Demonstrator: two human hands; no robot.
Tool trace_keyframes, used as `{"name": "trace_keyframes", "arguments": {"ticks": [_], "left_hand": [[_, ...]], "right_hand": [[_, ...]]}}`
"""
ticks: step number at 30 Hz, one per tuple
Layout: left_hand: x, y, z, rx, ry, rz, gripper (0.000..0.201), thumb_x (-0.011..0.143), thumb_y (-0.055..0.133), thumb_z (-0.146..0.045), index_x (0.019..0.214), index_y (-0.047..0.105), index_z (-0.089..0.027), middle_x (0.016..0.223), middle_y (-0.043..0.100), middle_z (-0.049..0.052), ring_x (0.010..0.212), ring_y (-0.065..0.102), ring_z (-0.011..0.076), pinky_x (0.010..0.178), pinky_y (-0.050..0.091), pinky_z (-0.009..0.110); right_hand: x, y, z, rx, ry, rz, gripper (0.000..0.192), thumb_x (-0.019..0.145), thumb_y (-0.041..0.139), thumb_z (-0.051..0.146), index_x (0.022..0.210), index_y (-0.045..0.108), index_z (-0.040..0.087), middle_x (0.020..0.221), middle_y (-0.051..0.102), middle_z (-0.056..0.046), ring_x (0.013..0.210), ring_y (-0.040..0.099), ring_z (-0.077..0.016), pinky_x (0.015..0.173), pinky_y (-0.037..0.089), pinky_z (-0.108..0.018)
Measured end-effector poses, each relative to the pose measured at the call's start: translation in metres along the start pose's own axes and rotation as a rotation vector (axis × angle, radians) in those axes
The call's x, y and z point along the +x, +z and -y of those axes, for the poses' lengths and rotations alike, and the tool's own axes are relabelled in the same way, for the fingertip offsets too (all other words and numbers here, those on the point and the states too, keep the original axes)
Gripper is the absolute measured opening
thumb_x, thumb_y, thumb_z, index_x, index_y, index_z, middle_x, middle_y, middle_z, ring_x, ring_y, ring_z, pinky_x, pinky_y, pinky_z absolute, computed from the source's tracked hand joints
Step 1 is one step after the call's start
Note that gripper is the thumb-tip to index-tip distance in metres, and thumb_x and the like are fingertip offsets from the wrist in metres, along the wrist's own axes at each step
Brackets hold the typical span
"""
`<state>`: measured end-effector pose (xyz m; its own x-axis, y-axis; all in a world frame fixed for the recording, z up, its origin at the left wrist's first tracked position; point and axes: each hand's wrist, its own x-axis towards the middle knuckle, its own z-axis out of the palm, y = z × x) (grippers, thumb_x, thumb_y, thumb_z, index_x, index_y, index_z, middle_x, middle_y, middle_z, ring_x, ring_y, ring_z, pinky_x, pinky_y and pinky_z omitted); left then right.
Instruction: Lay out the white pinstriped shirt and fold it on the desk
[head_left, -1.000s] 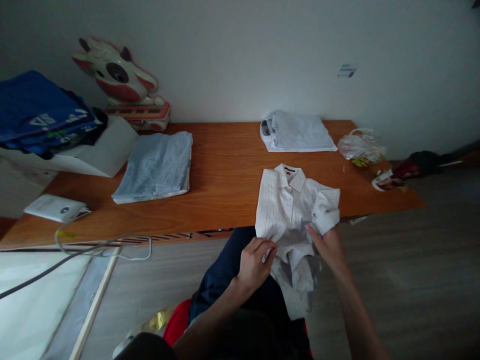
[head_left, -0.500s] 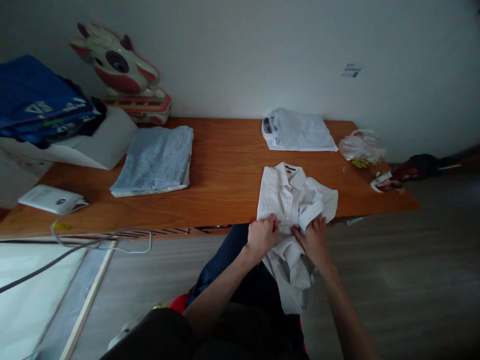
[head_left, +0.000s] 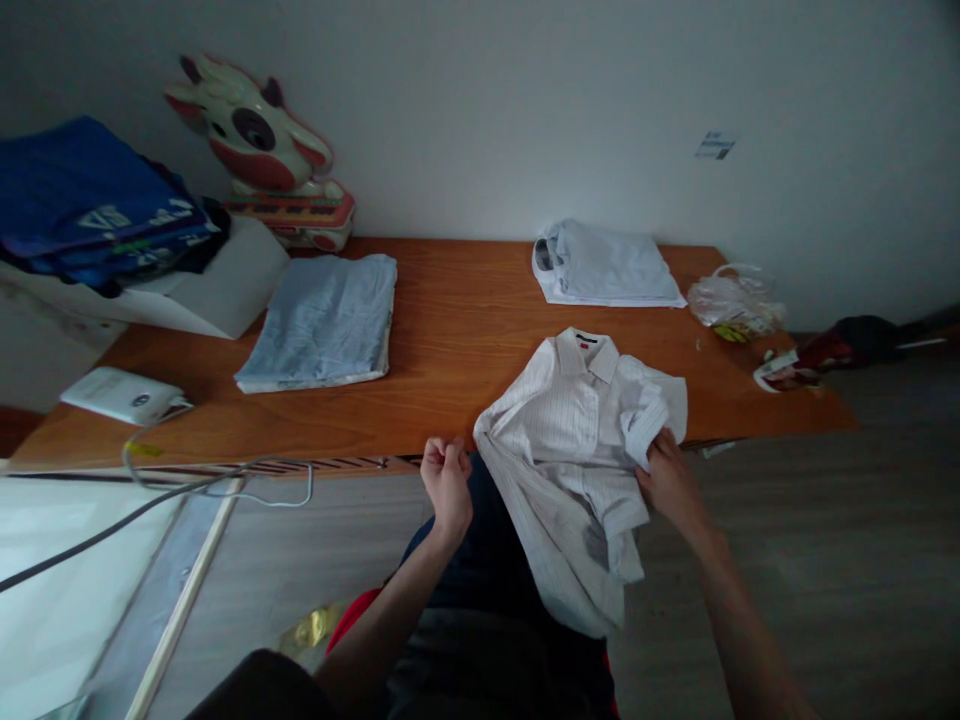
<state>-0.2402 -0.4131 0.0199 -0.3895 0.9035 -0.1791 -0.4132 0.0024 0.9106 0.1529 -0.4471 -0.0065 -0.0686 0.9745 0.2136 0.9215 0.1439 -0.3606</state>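
Gripping the striped shirt [head_left: 559, 425], the right hand [head_left: 673, 485] is partly hidden; the left hand [head_left: 448, 490] curls closed, contents unclear.

Left hand [head_left: 448, 490] shifted leftward off striped shirt [head_left: 566, 425]; shirt spread wider.

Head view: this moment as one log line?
left hand: curled, beside shirt | right hand: holding sleeve | shirt: top on table, bottom past edge | blue folded cloth: on table

Pinstriped white collared shirt [head_left: 566, 415]: front up, collar end on counter [head_left: 442, 330], creased lower part hanging off edge.
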Motion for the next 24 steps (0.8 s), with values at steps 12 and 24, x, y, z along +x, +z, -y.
{"name": "trace_keyframes", "arguments": {"ticks": [12, 24], "left_hand": [[-0.059, 0.018, 0.022, 1.132, 0.465, 1.021, 0.048, 0.083, 0.091, -0.022, 0.126, 0.073, -0.030, 0.130, 0.076, 0.010, 0.129, 0.064, 0.0357, 0.111, 0.048, 0.056], [-0.006, -0.070, -0.027, 0.654, 0.220, 1.010, 0.005, 0.089, 0.070, -0.024, 0.085, 0.074, -0.024, 0.089, 0.075, 0.006, 0.093, 0.072, 0.0268, 0.093, 0.055, 0.043]], "right_hand": [[0.063, -0.026, 0.000, 0.021, 0.049, -0.116, 0.049, 0.083, 0.054, 0.012, 0.130, 0.065, 0.017, 0.119, 0.074, -0.018, 0.112, 0.073, -0.0356, 0.098, 0.059, -0.047], [0.066, 0.001, -0.030, 0.162, 0.083, -0.154, 0.056, 0.080, 0.055, 0.012, 0.134, 0.068, 0.018, 0.135, 0.071, -0.016, 0.127, 0.066, -0.0335, 0.114, 0.054, -0.052]]}}
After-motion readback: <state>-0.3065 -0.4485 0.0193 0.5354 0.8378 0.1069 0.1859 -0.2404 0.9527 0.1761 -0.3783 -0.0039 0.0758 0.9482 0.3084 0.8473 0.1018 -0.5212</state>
